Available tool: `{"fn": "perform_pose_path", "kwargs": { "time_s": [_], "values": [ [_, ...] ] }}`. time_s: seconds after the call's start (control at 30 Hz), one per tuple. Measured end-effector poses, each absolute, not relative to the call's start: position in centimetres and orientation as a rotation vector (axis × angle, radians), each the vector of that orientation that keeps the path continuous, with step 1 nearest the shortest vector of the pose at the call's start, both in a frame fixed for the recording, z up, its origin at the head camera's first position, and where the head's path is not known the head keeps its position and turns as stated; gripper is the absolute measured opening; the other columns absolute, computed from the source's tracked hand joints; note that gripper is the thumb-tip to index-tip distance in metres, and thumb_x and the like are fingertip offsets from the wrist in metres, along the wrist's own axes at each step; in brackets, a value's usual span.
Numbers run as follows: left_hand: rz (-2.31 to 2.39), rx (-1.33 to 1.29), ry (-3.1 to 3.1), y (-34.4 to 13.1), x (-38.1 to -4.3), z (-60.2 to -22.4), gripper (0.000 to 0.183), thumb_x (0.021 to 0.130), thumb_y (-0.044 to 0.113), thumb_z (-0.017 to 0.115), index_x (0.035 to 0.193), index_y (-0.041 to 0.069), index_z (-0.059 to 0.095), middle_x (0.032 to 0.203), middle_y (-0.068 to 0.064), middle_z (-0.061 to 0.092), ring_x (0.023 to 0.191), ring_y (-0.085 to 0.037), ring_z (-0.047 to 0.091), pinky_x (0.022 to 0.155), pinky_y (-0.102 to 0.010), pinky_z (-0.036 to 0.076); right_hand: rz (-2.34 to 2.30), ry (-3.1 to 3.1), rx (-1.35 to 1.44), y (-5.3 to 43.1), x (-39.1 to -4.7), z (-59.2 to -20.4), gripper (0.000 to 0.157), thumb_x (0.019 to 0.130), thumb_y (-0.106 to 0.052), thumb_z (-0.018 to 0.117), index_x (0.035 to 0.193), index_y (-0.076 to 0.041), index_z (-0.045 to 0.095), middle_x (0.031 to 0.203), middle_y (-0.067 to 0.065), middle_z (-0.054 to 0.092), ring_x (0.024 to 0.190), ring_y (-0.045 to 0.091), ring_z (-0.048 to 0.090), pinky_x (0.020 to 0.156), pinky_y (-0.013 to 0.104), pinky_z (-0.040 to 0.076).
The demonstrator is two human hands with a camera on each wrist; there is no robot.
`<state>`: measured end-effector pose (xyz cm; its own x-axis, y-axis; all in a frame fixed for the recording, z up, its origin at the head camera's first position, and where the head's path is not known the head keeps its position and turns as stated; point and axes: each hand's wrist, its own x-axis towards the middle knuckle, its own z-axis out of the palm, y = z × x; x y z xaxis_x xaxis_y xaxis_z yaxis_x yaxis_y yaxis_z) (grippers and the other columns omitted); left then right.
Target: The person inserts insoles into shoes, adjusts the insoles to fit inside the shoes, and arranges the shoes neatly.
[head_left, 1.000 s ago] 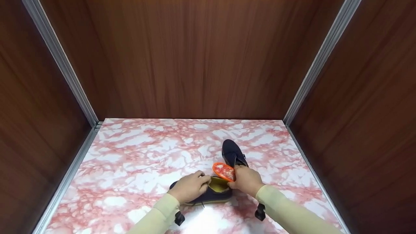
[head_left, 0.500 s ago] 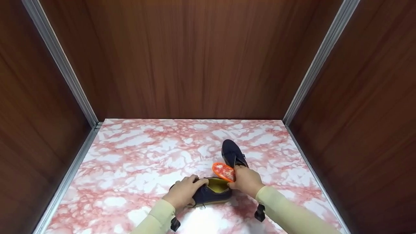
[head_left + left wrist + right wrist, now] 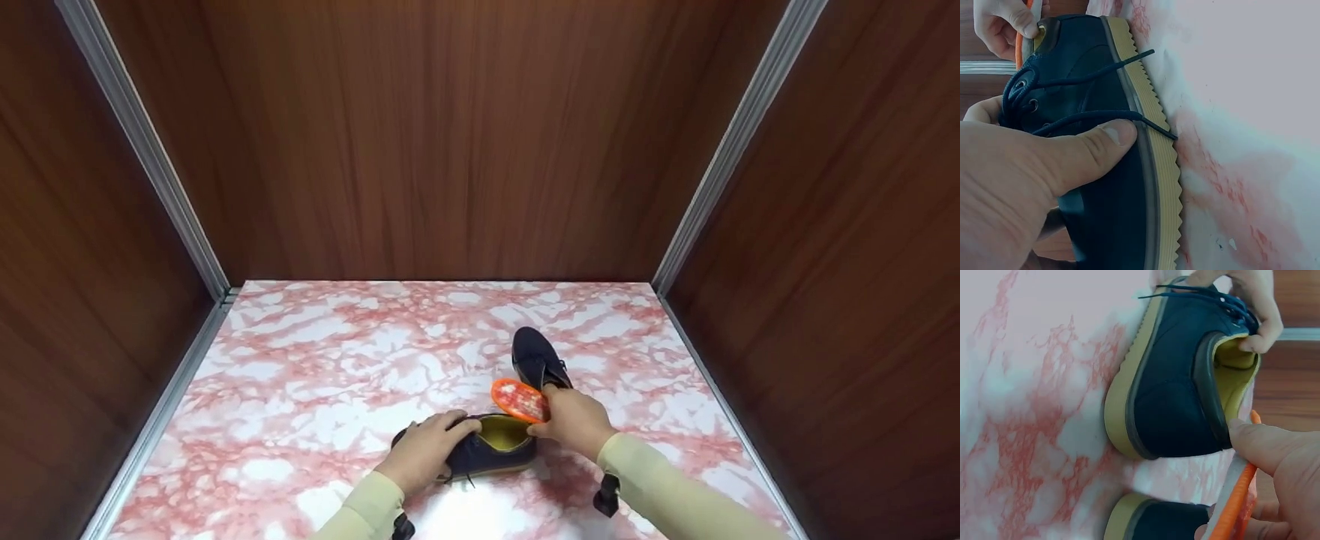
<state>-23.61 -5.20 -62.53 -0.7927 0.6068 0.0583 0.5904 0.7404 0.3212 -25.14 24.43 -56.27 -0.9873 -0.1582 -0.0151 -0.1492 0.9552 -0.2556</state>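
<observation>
A dark navy lace-up shoe lies sideways near the front, its yellow-lined opening facing the right hand. My left hand grips its forefoot; in the left wrist view the thumb presses beside the laces on the near side. My right hand holds a flat oval piece with an orange rim and a mottled red-and-white face, its exact kind unclear. In the right wrist view, the right thumb touches the shoe's heel collar. A second navy shoe points away behind the right hand, its heel hidden in the head view.
The red-and-white marbled surface spreads around the shoes. Brown wood-grain panels stand behind and on both sides, with metal rails at the corners. A dark wrist device sits on the right sleeve.
My left hand has slid left along the shoe, away from its opening, and settled over the forefoot. The right hand keeps the oval piece nearly still. The head view has tilted slightly.
</observation>
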Motion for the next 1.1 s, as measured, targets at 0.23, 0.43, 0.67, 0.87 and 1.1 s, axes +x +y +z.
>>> {"fn": "perform_pose_path", "kwargs": {
  "time_s": [0.23,0.43,0.67,0.87,1.1],
  "values": [
    [0.488,1.015,2.905,-5.2,-23.5,-62.8,0.098,0.079,0.008,0.097,0.157,0.042,0.049,0.161,-0.004,0.056,0.142,-0.035,0.063,0.097,-0.077,0.057,-0.391,3.068,-0.268,25.9,-24.5,-55.4,0.059,0.075,-0.046,0.100,0.116,-0.016,0.070,0.093,0.002,0.078,0.083,0.024,0.074,0.076,0.052,0.062],
    [0.455,1.011,2.899,-5.1,-23.7,-62.5,0.098,0.080,0.007,0.096,0.158,0.042,0.048,0.161,-0.003,0.056,0.143,-0.035,0.062,0.097,-0.077,0.058,-0.368,3.026,-0.256,27.2,-24.4,-54.4,0.065,0.077,-0.045,0.098,0.128,-0.017,0.070,0.105,0.004,0.080,0.089,0.022,0.073,0.082,0.051,0.062],
    [0.450,1.010,2.888,-4.9,-23.7,-62.1,0.095,0.082,0.006,0.095,0.159,0.039,0.048,0.162,-0.002,0.055,0.144,-0.034,0.061,0.097,-0.076,0.058,-0.354,3.013,-0.394,28.1,-24.4,-53.5,0.072,0.078,-0.050,0.097,0.136,-0.018,0.070,0.110,0.003,0.081,0.092,0.020,0.073,0.087,0.049,0.064],
    [0.438,1.005,2.866,-4.9,-23.7,-61.9,0.094,0.085,0.007,0.093,0.159,0.043,0.046,0.163,-0.002,0.054,0.144,-0.034,0.061,0.098,-0.076,0.058,-0.329,2.973,-0.525,28.4,-24.2,-52.4,0.066,0.079,-0.046,0.097,0.136,-0.024,0.072,0.116,0.004,0.081,0.096,0.021,0.074,0.087,0.050,0.064],
    [0.478,1.035,2.867,-5.1,-23.8,-62.2,0.099,0.080,0.006,0.096,0.158,0.042,0.047,0.162,0.000,0.055,0.144,-0.033,0.061,0.097,-0.075,0.058,-0.229,2.969,-0.648,28.5,-24.0,-51.9,0.071,0.080,-0.044,0.096,0.143,-0.025,0.072,0.117,0.010,0.082,0.097,0.027,0.077,0.079,0.053,0.065]
  ]
}}
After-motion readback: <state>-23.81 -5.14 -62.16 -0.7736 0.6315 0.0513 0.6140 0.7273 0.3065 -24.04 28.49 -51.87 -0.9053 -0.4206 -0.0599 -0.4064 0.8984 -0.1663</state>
